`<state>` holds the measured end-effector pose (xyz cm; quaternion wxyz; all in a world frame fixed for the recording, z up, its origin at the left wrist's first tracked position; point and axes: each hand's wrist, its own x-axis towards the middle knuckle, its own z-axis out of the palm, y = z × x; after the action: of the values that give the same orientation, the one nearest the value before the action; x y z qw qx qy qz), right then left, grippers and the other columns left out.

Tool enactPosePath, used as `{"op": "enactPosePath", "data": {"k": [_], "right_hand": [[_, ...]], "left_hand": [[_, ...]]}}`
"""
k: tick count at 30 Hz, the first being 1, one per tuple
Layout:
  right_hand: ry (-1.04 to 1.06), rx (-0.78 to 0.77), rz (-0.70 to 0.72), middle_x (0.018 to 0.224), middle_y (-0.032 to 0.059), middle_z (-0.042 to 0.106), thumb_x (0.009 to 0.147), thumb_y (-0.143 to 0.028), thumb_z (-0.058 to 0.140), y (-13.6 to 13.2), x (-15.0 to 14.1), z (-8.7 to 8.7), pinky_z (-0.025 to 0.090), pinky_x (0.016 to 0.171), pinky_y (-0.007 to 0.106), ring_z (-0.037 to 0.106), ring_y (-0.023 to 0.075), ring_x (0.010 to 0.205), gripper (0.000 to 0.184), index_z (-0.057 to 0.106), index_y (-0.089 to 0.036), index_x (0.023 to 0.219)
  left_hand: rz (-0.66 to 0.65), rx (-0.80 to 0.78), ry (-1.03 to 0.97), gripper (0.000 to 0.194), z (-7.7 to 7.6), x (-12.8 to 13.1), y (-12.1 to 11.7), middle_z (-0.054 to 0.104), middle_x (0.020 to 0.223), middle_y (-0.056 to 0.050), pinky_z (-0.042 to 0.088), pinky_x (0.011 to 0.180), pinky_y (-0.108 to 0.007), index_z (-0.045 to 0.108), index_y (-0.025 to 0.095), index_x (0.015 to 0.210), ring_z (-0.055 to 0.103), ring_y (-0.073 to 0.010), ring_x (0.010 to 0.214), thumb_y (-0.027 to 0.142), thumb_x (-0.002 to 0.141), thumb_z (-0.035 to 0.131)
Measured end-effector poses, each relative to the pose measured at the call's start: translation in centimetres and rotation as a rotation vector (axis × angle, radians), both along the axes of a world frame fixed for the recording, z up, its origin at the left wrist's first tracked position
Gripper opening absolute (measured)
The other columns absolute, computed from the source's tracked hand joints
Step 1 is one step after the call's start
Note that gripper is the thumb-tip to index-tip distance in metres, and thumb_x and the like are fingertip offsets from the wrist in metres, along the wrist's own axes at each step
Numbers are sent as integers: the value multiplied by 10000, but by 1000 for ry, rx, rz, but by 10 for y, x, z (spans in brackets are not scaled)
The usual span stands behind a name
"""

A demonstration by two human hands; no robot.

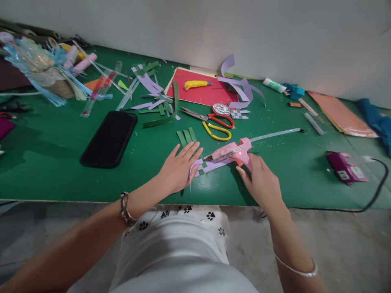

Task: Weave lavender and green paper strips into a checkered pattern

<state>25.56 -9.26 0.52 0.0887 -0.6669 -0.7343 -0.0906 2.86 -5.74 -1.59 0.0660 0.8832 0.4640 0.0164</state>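
Observation:
My right hand [262,179] is wrapped round the handle of a pink hot glue gun [227,151], its small light glowing red. A clear glue stick [275,134] sticks out of its back end. The dark nozzle points left, just over woven strips of purple paper [215,165] and green paper [186,137]. My left hand [180,167] lies flat on these strips with its fingers stretched out, pressing them to the table. Part of the weave is hidden under that palm. Beyond the glue gun lie scissors [207,119] with red and yellow handles.
A black phone [109,139] lies on the green table [55,162] to the left. Behind are a yellow cutter [197,84] on red paper [210,94], and loose woven strips [149,83]. A purple box [346,167] with a black cable [378,191] stands at right.

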Motion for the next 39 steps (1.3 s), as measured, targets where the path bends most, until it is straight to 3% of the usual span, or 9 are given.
{"op": "enactPosePath", "data": {"k": [18,39], "right_hand": [[-42,36,-37,871,108,588,891,-433,253,2,6,4,404,447,269,587,218,723,395,478,-160,1067],[-65,17,-161,931,141,591,863,-388,317,6,24,11,372,447,284,584,257,769,372,480,-146,1093]], "left_hand": [[-3,-4,1,502,0,0,1,208,1473,-63,173,1086,-441,251,144,1401,174,-218,1354,278,923,181],[0,-19,14,499,1,0,0,192,1478,-53,158,1093,-431,240,146,1403,155,-205,1359,274,923,197]]}}
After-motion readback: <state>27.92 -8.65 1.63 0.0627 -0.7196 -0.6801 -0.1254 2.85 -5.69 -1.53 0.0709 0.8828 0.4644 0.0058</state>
